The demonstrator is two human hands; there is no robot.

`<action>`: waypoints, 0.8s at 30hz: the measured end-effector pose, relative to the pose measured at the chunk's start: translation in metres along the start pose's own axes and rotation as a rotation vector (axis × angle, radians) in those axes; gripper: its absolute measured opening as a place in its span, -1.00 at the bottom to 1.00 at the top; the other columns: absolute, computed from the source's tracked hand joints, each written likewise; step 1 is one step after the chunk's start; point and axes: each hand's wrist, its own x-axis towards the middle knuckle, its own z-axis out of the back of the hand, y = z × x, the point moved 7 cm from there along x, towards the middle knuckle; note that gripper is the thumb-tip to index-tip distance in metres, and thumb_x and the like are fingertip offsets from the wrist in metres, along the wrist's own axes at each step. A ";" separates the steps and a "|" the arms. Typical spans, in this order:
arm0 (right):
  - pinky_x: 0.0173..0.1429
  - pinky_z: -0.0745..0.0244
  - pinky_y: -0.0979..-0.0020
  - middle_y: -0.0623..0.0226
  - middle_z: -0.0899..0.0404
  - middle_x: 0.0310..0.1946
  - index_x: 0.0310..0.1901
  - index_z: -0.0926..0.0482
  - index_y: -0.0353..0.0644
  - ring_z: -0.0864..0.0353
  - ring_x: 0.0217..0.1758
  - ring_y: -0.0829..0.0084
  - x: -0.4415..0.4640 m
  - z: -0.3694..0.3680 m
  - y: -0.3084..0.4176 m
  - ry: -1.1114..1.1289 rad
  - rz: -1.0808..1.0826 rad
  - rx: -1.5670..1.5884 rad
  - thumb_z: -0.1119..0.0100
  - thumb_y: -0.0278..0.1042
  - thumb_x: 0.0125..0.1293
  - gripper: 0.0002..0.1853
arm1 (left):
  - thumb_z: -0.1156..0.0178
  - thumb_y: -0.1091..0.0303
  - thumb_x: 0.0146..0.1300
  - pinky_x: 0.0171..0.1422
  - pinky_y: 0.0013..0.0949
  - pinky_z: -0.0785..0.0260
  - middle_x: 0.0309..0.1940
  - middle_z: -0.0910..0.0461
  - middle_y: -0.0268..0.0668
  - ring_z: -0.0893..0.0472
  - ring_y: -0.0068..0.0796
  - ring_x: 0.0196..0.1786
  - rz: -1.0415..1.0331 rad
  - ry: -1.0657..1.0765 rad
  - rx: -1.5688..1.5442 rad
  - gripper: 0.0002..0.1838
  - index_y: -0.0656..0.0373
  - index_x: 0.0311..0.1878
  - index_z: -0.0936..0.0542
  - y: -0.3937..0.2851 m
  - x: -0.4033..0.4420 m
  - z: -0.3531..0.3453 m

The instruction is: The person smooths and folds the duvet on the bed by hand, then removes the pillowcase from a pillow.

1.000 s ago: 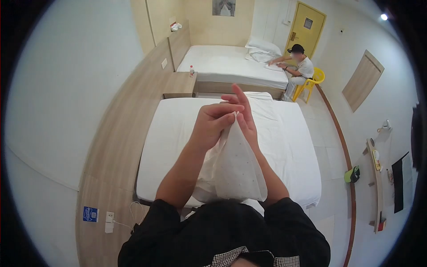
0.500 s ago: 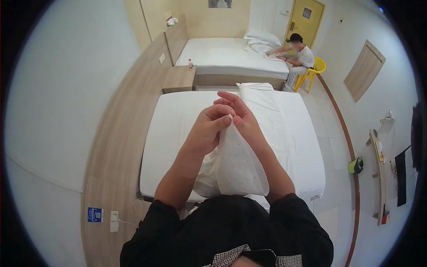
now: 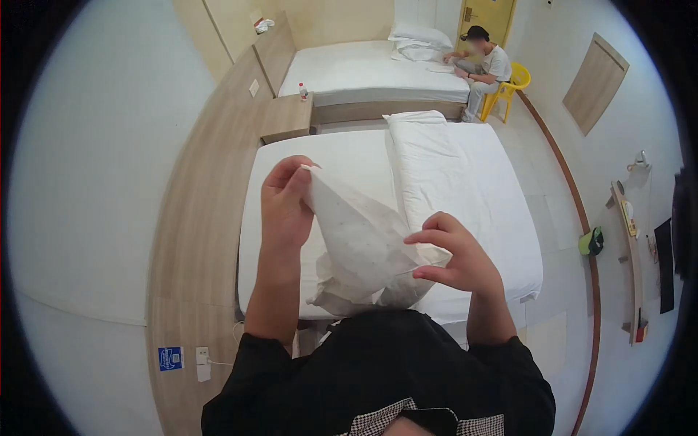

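My left hand (image 3: 287,200) pinches a corner of a thin white dotted cloth (image 3: 356,225) between thumb and fingers, holding it up above the near bed. From that corner the cloth slopes down to the right in loose folds. Beside its lower right edge is my right hand (image 3: 458,254), with thumb and forefinger spread apart; whether they touch the fabric I cannot tell. More crumpled pale fabric (image 3: 331,294) lies at the bed's near edge, against my dark shirt.
The near bed (image 3: 502,196) carries a folded white quilt (image 3: 429,174). Behind it stands a second bed (image 3: 342,69), where a person (image 3: 494,65) sits on a yellow chair (image 3: 518,81). A bottle (image 3: 302,91) stands on the nightstand (image 3: 285,120). A green bin (image 3: 590,242) is at right.
My hands have moved apart. The left went left, keeping the cloth's corner; the right came down and right, its fingers now spread. The cloth now stretches sideways, and the whole view has shifted slightly.
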 end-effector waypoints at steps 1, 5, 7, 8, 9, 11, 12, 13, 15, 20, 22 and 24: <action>0.05 -0.43 0.29 0.21 -0.48 -0.18 -0.05 -0.69 -0.09 -0.48 -0.07 0.22 -0.001 -0.004 -0.009 0.003 -0.053 0.011 -0.57 -0.16 0.01 -0.55 | -0.26 0.42 0.35 -0.01 -0.43 -0.47 -0.22 -0.62 -0.32 -0.60 -0.54 -0.17 -0.015 0.007 0.001 -0.87 0.26 -0.12 -0.60 -0.002 0.001 0.001; 0.02 -0.40 0.33 0.28 -0.47 -0.20 -0.14 -0.68 -0.17 -0.46 -0.07 0.28 -0.008 -0.023 -0.038 0.142 -0.039 0.098 -0.53 -0.22 0.08 -0.65 | -0.27 0.43 0.34 0.00 -0.44 -0.46 -0.22 -0.63 -0.33 -0.60 -0.54 -0.14 -0.037 -0.007 0.011 -0.86 0.26 -0.11 -0.61 -0.003 0.002 0.001; 0.01 -0.42 0.30 0.23 -0.51 -0.21 -0.17 -0.68 -0.19 -0.49 -0.07 0.23 -0.011 -0.031 -0.044 0.217 -0.033 0.092 -0.48 -0.23 0.15 -0.71 | -0.27 0.45 0.34 0.02 -0.44 -0.45 -0.21 -0.62 -0.33 -0.59 -0.55 -0.13 -0.059 -0.021 0.055 -0.87 0.26 -0.11 -0.61 -0.006 0.001 0.002; -0.03 -0.43 0.31 0.23 -0.54 -0.25 -0.21 -0.67 -0.21 -0.51 -0.12 0.23 -0.013 -0.033 -0.050 0.189 -0.040 0.129 -0.47 -0.24 0.16 -0.73 | -0.27 0.46 0.34 0.03 -0.44 -0.44 -0.20 -0.62 -0.33 -0.59 -0.55 -0.12 -0.074 -0.028 0.091 -0.88 0.26 -0.11 -0.61 -0.007 0.000 0.003; -0.07 -0.44 0.31 0.23 -0.56 -0.28 -0.24 -0.66 -0.23 -0.52 -0.17 0.23 -0.016 -0.035 -0.058 0.161 -0.047 0.166 -0.47 -0.26 0.16 -0.74 | -0.26 0.47 0.34 0.05 -0.43 -0.43 -0.20 -0.62 -0.33 -0.59 -0.54 -0.11 -0.089 -0.037 0.127 -0.89 0.26 -0.11 -0.60 -0.008 -0.001 0.004; -0.16 -0.45 0.31 0.23 -0.59 -0.36 -0.29 -0.65 -0.25 -0.54 -0.28 0.23 -0.017 -0.028 -0.068 0.102 -0.125 0.159 -0.45 -0.27 0.17 -0.77 | -0.25 0.48 0.35 0.08 -0.45 -0.39 -0.19 -0.61 -0.32 -0.57 -0.55 -0.11 -0.217 -0.093 0.319 -0.91 0.26 -0.13 -0.60 -0.015 -0.009 0.008; -0.20 -0.45 0.31 0.23 -0.61 -0.40 -0.31 -0.65 -0.25 -0.55 -0.34 0.23 -0.016 -0.022 -0.074 0.067 -0.195 0.114 -0.45 -0.28 0.18 -0.77 | -0.24 0.49 0.35 0.10 -0.45 -0.38 -0.19 -0.60 -0.32 -0.56 -0.56 -0.10 -0.282 -0.123 0.414 -0.92 0.27 -0.14 -0.60 -0.019 -0.013 0.010; -0.25 -0.46 0.32 0.22 -0.62 -0.43 -0.33 -0.65 -0.25 -0.55 -0.39 0.23 -0.016 -0.015 -0.080 0.033 -0.264 0.069 -0.45 -0.29 0.18 -0.78 | -0.23 0.49 0.36 0.10 -0.45 -0.36 -0.20 -0.60 -0.32 -0.54 -0.57 -0.10 -0.294 -0.149 0.438 -0.92 0.26 -0.13 -0.59 -0.021 -0.015 0.012; -0.31 -0.46 0.31 0.23 -0.64 -0.47 -0.35 -0.65 -0.23 -0.56 -0.44 0.24 -0.008 0.013 -0.080 -0.189 -0.174 -0.043 -0.45 -0.29 0.17 -0.80 | -0.22 0.49 0.38 0.11 -0.46 -0.33 -0.20 -0.58 -0.33 -0.51 -0.59 -0.10 -0.318 -0.208 0.488 -0.91 0.26 -0.12 -0.56 -0.024 -0.020 0.013; -0.27 -0.51 0.35 0.25 -0.69 -0.41 -0.35 -0.68 -0.22 -0.64 -0.36 0.29 0.030 0.077 -0.066 -0.459 0.043 -0.197 -0.48 -0.35 0.11 -0.83 | -0.16 0.46 0.43 -0.02 -0.56 -0.33 -0.26 -0.58 -0.40 -0.50 -0.69 -0.18 -0.389 -0.363 0.497 -0.90 0.21 -0.05 -0.51 -0.022 -0.031 0.002; -0.26 -0.51 0.35 0.24 -0.69 -0.40 -0.35 -0.68 -0.23 -0.66 -0.35 0.31 0.052 0.098 -0.062 -0.467 0.062 -0.231 -0.48 -0.36 0.10 -0.83 | -0.16 0.45 0.44 -0.06 -0.60 -0.33 -0.27 -0.59 -0.42 -0.51 -0.73 -0.20 -0.391 -0.391 0.583 -0.90 0.20 -0.05 -0.50 -0.022 -0.035 0.007; -0.24 -0.52 0.38 0.24 -0.71 -0.38 -0.32 -0.69 -0.24 -0.67 -0.37 0.36 0.076 0.111 -0.057 -0.397 0.075 -0.234 -0.48 -0.35 0.09 -0.81 | -0.16 0.44 0.44 -0.09 -0.64 -0.32 -0.29 -0.59 -0.44 -0.51 -0.75 -0.23 -0.392 -0.423 0.652 -0.91 0.20 -0.07 -0.51 -0.026 -0.031 0.008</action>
